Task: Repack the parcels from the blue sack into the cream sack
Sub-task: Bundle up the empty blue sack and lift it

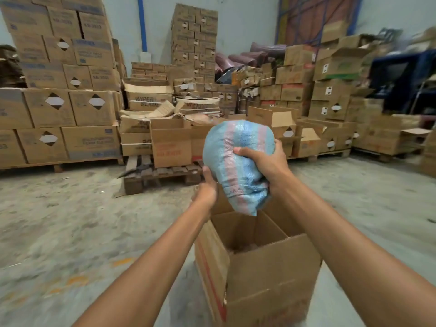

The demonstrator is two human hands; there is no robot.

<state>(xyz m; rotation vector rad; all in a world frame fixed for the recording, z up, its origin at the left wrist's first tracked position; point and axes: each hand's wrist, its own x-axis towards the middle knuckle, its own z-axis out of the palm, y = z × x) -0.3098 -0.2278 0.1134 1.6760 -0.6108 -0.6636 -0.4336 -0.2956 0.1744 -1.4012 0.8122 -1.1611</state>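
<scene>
a blue woven plastic sack [236, 156] with pink stripes is held up, bunched into a rounded bundle, in mid-air at the centre of the view, directly above an open brown cardboard box [266, 267] with a red stripe down its side. the right hand [264, 161] grips the sack at its 3 o'clock side: the thumb lies across the front, and the fingers are clamped round the gathered fabric, their tips hidden behind it. the left hand [205, 190] holds the sack at its 8 o'clock edge, thumb up against the weave; its fingers curl behind the sack and are out of sight. what the sack contains cannot be seen. inside the box a cardboard divider shows, and something pale lies at the bottom, too dim to make out; the box's near corner is cut off at 6 o'clock. the box stands on a grey concrete floor [70, 220]. a dark wooden pallet [160, 175] lies at 10 o'clock of the sack, and stacked brown cartons [59, 67] fill the background, blurred toward 3 o'clock.
</scene>
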